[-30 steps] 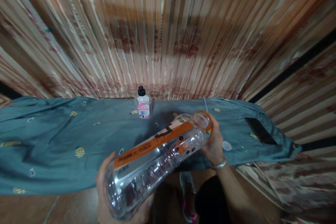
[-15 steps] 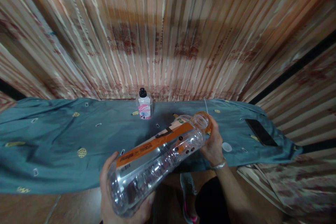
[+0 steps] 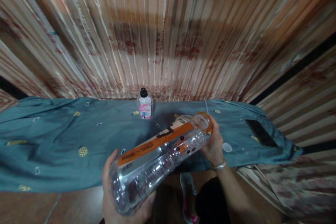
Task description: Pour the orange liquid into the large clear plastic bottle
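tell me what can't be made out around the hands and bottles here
All in the head view:
Left hand: palm hidden by the large clear bottle; wrist cut off at the bottom edge.
Right hand: its far side is hidden by the bottle's neck and the orange piece there.
Large bottle's fine print: blurred and too small.
Small bottle: label wording too small.
Cloth: left end cut off by the left edge.

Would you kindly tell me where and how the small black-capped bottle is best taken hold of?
Probably around the pink-labelled body of the small bottle, below its black cap, coming from the left: it stands upright, with the curtain close behind, and the large clear bottle slants on its near side, held by the left hand and right hand.
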The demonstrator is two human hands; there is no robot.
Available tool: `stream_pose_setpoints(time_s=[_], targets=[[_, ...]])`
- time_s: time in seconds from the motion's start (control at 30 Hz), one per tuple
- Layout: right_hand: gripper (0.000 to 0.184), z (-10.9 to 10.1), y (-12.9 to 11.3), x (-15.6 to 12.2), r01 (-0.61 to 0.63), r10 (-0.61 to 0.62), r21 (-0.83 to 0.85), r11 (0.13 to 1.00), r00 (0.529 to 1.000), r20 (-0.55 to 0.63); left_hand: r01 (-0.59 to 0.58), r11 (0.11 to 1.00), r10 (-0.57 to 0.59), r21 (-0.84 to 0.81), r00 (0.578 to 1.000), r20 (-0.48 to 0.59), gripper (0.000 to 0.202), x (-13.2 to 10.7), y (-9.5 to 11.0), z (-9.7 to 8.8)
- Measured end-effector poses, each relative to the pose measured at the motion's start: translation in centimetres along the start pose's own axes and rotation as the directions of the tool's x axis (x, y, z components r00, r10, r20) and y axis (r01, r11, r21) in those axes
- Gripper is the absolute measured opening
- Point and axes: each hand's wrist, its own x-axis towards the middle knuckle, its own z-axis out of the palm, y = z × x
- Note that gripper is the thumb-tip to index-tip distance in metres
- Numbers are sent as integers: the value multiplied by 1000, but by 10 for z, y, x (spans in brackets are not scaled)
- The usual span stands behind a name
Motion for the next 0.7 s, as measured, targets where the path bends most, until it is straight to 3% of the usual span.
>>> stream_pose_setpoints(time_s=[0.47,0.7], targets=[[81,-3,-1,1,-24,24,20,999,999,28,25,995,-25,95,1000,1,104,0,5,-1],[81,-2,-1,1,-24,23,29,999,1000,20,-26,991,24,133,1000,20,99,-1,1,-4]])
